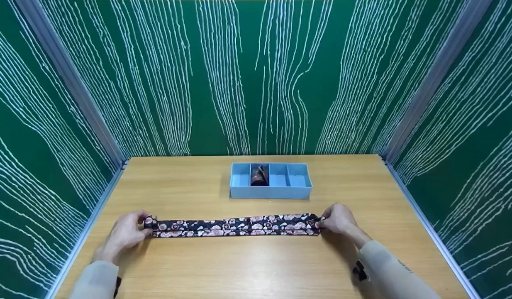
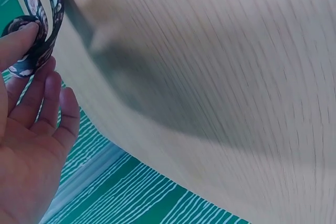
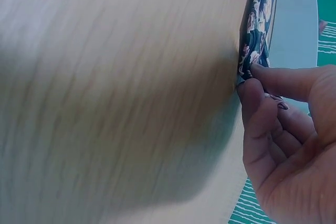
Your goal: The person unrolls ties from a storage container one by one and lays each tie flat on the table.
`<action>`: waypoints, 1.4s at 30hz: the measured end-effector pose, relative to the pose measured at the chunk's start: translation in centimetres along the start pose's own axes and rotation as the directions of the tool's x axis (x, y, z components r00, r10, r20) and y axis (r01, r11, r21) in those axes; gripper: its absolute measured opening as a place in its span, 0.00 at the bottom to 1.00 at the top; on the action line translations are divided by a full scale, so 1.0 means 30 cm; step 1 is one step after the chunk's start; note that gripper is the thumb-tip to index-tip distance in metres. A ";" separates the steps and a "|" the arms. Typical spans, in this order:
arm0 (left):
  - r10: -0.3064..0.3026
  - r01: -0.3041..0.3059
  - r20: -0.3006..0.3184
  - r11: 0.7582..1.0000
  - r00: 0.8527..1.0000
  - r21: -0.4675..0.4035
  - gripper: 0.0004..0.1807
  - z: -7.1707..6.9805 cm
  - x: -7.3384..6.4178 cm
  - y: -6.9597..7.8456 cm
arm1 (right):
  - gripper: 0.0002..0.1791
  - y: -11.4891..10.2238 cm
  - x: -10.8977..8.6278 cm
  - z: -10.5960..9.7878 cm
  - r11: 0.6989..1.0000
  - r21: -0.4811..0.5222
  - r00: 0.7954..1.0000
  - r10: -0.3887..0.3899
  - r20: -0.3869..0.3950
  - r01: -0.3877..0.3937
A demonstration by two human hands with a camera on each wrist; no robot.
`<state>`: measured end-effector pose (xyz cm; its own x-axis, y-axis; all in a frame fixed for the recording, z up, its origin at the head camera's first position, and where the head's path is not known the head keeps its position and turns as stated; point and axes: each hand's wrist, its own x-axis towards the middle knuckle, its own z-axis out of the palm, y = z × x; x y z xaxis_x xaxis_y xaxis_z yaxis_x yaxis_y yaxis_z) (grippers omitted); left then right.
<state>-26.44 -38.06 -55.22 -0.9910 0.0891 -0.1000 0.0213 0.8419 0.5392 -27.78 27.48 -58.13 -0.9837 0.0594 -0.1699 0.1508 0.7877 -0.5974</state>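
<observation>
A dark necktie [image 1: 239,226] with pink and white flowers lies stretched from left to right across the table, folded lengthwise into a long strip. At its left end, my left hand [image 1: 125,232] pinches a small coil [image 2: 23,69] of the same fabric between thumb and fingers. In the left wrist view the strip loops up from that coil, and the other fingers are loosely spread. My right hand [image 1: 339,218] pinches the tie's right end by thumb and fingertips. The right wrist view shows the gathered fabric [image 3: 258,30] edge-on, a bit of it poking out below the fingers.
Behind the tie stands a light blue box [image 1: 270,192] with several compartments. One of them holds a dark brown rolled-up item [image 1: 259,177]. The wooden table [image 1: 256,265] is bounded by green walls [image 1: 276,83] with white wavy lines on the back and both sides.
</observation>
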 end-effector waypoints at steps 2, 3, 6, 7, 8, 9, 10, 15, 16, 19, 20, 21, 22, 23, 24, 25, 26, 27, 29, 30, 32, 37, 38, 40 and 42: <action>-0.024 0.024 0.000 1.000 1.000 -0.003 0.29 -0.004 0.000 -0.005 | 0.09 0.003 0.003 -0.001 1.000 0.002 1.000 0.014 0.004 -0.014; -0.033 0.033 -0.002 0.999 0.999 -0.003 0.28 -0.006 0.000 -0.009 | 0.09 0.006 0.005 -0.001 1.000 0.001 1.000 0.012 0.006 -0.012; -0.055 0.055 -0.016 0.998 0.998 -0.002 0.25 -0.013 -0.001 -0.026 | 0.09 0.012 0.009 -0.003 1.000 0.009 1.000 0.019 0.004 -0.019; -0.054 0.054 -0.027 0.999 0.998 0.001 0.24 -0.014 0.000 -0.032 | 0.09 0.016 0.009 -0.005 1.000 0.002 1.000 0.014 -0.003 -0.014; -0.050 0.050 -0.038 0.999 0.998 0.001 0.22 -0.016 0.000 -0.038 | 0.08 0.019 0.009 -0.007 1.000 -0.008 1.000 0.003 -0.012 -0.003; -0.049 0.049 -0.048 0.999 0.998 -0.002 0.22 -0.017 0.001 -0.043 | 0.08 0.022 0.007 -0.009 1.000 -0.016 1.000 -0.006 -0.021 0.006; -0.045 0.045 -0.058 0.999 0.997 -0.006 0.21 -0.018 0.002 -0.049 | 0.08 0.024 0.006 -0.010 1.000 -0.023 0.999 -0.008 -0.032 0.008; -0.068 0.059 -0.096 0.994 0.993 -0.086 0.22 -0.019 0.003 -0.069 | 0.07 0.033 0.002 -0.015 1.000 -0.028 0.999 -0.004 -0.041 0.003; -0.076 0.065 -0.101 0.992 0.992 -0.107 0.22 -0.020 0.001 -0.071 | 0.07 0.033 0.002 -0.015 1.000 -0.024 0.999 0.002 -0.034 -0.002; -0.111 0.092 -0.110 0.981 0.988 -0.168 0.22 -0.024 -0.005 -0.078 | 0.07 0.030 0.005 -0.016 1.000 -0.014 1.000 0.009 -0.010 -0.009; -0.123 0.101 -0.111 0.977 0.986 -0.188 0.23 -0.026 -0.007 -0.080 | 0.07 0.029 0.007 -0.016 1.000 -0.011 1.000 0.015 -0.005 -0.015; -0.133 0.108 -0.113 0.972 0.985 -0.208 0.24 -0.029 -0.007 -0.083 | 0.08 0.028 0.009 -0.017 1.000 -0.006 1.000 0.019 0.000 -0.019; -0.143 0.114 -0.116 0.968 0.983 -0.224 0.26 -0.032 -0.009 -0.085 | 0.08 0.027 0.011 -0.018 1.000 -0.001 1.000 0.020 0.005 -0.020; -0.157 0.126 -0.113 0.962 0.981 -0.243 0.27 -0.035 -0.010 -0.088 | 0.08 0.027 0.011 -0.019 1.000 0.004 1.000 0.022 0.010 -0.022; -0.172 0.138 -0.108 0.955 0.979 -0.264 0.29 -0.038 -0.011 -0.092 | 0.08 0.027 0.013 -0.019 1.000 0.008 1.000 0.024 0.013 -0.024; -0.186 0.149 -0.108 0.946 0.977 -0.287 0.30 -0.041 -0.012 -0.096 | 0.09 0.028 0.014 -0.020 1.000 0.011 1.000 0.027 0.013 -0.028; -0.199 0.158 -0.107 0.939 0.974 -0.306 0.32 -0.043 -0.013 -0.100 | 0.09 0.028 0.014 -0.020 1.000 0.010 1.000 0.027 0.014 -0.027; -0.211 0.166 -0.108 0.931 0.972 -0.325 0.33 -0.045 -0.013 -0.103 | 0.09 0.030 0.014 -0.021 1.000 0.013 1.000 0.025 0.016 -0.025; -0.225 0.172 -0.109 0.915 0.968 -0.365 0.34 -0.047 -0.014 -0.110 | 0.09 0.032 0.014 -0.022 1.000 0.012 1.000 0.024 0.014 -0.024; -0.228 0.170 -0.112 0.908 0.967 -0.382 0.34 -0.048 -0.012 -0.113 | 0.09 0.034 0.014 -0.022 1.000 0.010 1.000 0.027 0.014 -0.027; -0.226 0.156 -0.124 0.896 0.966 -0.415 0.32 -0.050 -0.010 -0.120 | 0.09 0.036 0.013 -0.026 1.000 0.006 0.999 0.030 0.013 -0.030; -0.219 0.126 -0.133 0.860 0.967 -0.495 0.23 -0.059 -0.010 -0.133 | 0.09 0.045 0.015 -0.039 1.000 -0.023 1.000 0.016 -0.006 -0.016; -0.220 0.125 -0.133 0.854 0.967 -0.504 0.22 -0.061 -0.011 -0.135 | 0.09 0.049 0.016 -0.042 0.999 -0.034 1.000 0.006 -0.018 -0.007; -0.220 0.125 -0.126 0.847 0.967 -0.517 0.21 -0.064 -0.013 -0.138 | 0.08 0.057 0.016 -0.045 0.998 -0.055 0.999 -0.008 -0.035 0.006; -0.219 0.132 -0.110 0.845 0.969 -0.517 0.20 -0.070 -0.012 -0.143 | 0.09 0.064 0.015 -0.050 0.997 -0.070 0.999 -0.020 -0.048 0.017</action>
<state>-26.44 -42.83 -55.73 -0.9800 -0.1567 -0.1226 -0.1812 0.4481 0.8754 -28.06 29.94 -58.19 -0.9901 0.0732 -0.1196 0.1270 0.8297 -0.5436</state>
